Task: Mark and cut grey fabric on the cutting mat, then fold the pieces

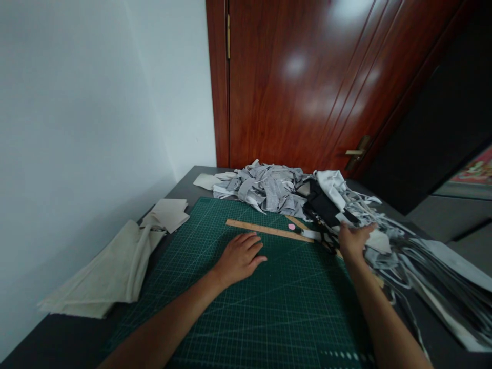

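Observation:
My left hand (242,258) rests palm down on the green cutting mat (246,312), its fingers stretched out with nothing in them. Just beyond its fingertips lies a wooden ruler (269,229). My right hand (352,243) is over the mat's right edge, among fabric scraps, its thumb and a finger spread apart. A white scrap (378,241) sits right beside its fingers; whether they touch it I cannot tell. Black-handled scissors (326,241) lie just left of this hand, partly covered. Near them are a small pink piece (291,226) and a dark folded cloth (323,204).
A heap of grey fabric strips (269,187) spreads along the back of the table. Long grey and white strips (442,277) trail over the right side. Cream cloth (111,271) and a folded beige piece (167,212) lie at left, by the wall. Behind stands a wooden door (292,102).

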`<state>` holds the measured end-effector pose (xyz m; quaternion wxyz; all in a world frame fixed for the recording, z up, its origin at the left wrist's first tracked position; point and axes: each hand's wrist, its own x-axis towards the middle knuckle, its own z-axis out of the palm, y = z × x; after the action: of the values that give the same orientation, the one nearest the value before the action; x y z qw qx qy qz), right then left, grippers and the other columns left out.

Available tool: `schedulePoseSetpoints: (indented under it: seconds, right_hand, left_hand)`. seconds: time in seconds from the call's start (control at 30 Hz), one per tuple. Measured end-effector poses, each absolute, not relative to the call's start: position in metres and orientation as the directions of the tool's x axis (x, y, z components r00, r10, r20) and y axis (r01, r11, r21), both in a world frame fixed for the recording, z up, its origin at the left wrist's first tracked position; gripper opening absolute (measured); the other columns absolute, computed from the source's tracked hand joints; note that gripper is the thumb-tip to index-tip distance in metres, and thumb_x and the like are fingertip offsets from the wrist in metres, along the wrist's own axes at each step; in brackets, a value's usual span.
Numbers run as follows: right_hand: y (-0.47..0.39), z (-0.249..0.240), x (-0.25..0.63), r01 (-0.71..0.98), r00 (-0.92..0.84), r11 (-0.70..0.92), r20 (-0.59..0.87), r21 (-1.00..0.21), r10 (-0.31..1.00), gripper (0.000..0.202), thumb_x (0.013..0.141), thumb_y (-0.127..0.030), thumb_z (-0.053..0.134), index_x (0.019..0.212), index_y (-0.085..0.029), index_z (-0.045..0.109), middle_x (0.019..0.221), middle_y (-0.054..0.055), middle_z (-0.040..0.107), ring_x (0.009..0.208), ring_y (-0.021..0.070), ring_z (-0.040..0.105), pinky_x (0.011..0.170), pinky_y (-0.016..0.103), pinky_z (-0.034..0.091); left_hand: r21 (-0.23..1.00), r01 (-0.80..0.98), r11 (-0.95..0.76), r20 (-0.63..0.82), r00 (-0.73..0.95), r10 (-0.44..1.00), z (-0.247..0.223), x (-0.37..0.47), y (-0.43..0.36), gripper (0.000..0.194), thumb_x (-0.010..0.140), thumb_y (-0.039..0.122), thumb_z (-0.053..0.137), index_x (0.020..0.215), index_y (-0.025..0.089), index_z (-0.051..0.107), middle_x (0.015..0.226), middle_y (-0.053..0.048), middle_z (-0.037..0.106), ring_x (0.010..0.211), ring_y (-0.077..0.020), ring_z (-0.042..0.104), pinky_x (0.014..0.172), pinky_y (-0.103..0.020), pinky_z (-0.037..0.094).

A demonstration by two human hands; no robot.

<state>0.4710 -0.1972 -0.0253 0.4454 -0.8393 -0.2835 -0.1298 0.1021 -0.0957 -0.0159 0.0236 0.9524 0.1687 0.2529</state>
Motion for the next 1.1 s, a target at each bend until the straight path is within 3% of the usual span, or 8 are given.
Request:
schedulePoseSetpoints:
  seconds: [0.1, 0.27, 0.43, 0.6, 0.9, 1.1]
  right_hand:
    - [-0.186, -0.025, 0.445, 0.621, 0.784, -0.43, 0.528, -0.655, 0.327, 0.089, 0.089, -0.044, 0.052, 0.153, 0.005, 0.013, 0.146, 0.034, 0.034, 0.14, 0.0458, 0.033, 0.113, 0.057, 0.032]
    - [-0.171, -0.023, 0.378, 0.83, 0.541, -0.205, 0.662, -0.518, 0.519, 0.061, 0.093, -0.042, 0.051, 0.142, -0.006, 0.045, 0.127, 0.025, 0.05, 0.121, 0.0382, 0.049, 0.103, 0.055, 0.043]
    - [-0.185, -0.029, 0.291, 0.886, 0.212, 0.159, 0.686, -0.436, 0.696, 0.032, 0.097, -0.035, 0.055, 0.126, -0.02, 0.06, 0.117, 0.014, 0.061, 0.113, 0.0298, 0.057, 0.099, 0.049, 0.049]
    - [-0.21, -0.036, 0.241, 0.851, -0.04, 0.375, 0.668, -0.367, 0.743, 0.029, 0.093, -0.028, 0.064, 0.122, -0.026, 0.064, 0.119, 0.009, 0.067, 0.109, 0.0273, 0.062, 0.094, 0.046, 0.053]
    - [-0.202, -0.004, 0.23, 0.849, -0.198, 0.481, 0.713, -0.218, 0.673, 0.019, 0.095, -0.02, 0.061, 0.114, -0.022, 0.065, 0.107, 0.008, 0.071, 0.097, 0.025, 0.065, 0.085, 0.044, 0.05]
    - [-0.171, 0.043, 0.224, 0.851, -0.156, 0.474, 0.753, -0.227, 0.64, 0.013, 0.097, -0.026, 0.06, 0.104, -0.022, 0.069, 0.103, 0.007, 0.072, 0.099, 0.0235, 0.065, 0.089, 0.041, 0.047]
  left_hand:
    - [0.145, 0.324, -0.935, 0.443, 0.824, 0.354, -0.014, 0.102, -0.097, 0.034, 0.098, 0.046, 0.058, 0.113, 0.018, 0.069, 0.117, -0.01, 0.072, 0.117, -0.0284, 0.062, 0.1, -0.045, 0.048]
    - [0.221, 0.37, -0.902, 0.426, 0.796, 0.431, -0.014, 0.104, -0.097, 0.032, 0.1, 0.044, 0.053, 0.092, 0.02, 0.072, 0.086, -0.006, 0.073, 0.087, -0.0229, 0.067, 0.08, -0.035, 0.048]
    - [0.544, 0.41, -0.732, 0.443, 0.601, 0.665, -0.019, 0.107, -0.085, 0.038, 0.099, 0.037, 0.05, 0.068, 0.019, 0.062, 0.065, 0.0, 0.062, 0.063, -0.0144, 0.057, 0.062, -0.027, 0.036]
    - [0.779, 0.312, -0.544, 0.383, 0.45, 0.807, -0.027, 0.112, -0.069, 0.041, 0.096, 0.038, 0.047, 0.06, 0.018, 0.05, 0.057, 0.003, 0.05, 0.057, -0.0124, 0.047, 0.057, -0.027, 0.028]
    - [0.768, 0.33, -0.549, 0.353, 0.498, 0.792, -0.031, 0.11, -0.063, 0.043, 0.095, 0.042, 0.046, 0.061, 0.018, 0.055, 0.056, 0.002, 0.052, 0.056, -0.0133, 0.046, 0.057, -0.028, 0.026]
    - [0.798, 0.301, -0.522, 0.3, 0.554, 0.777, -0.034, 0.109, -0.063, 0.026, 0.09, 0.032, 0.054, 0.074, 0.018, 0.069, 0.073, -0.003, 0.07, 0.067, -0.0182, 0.059, 0.061, -0.028, 0.035]
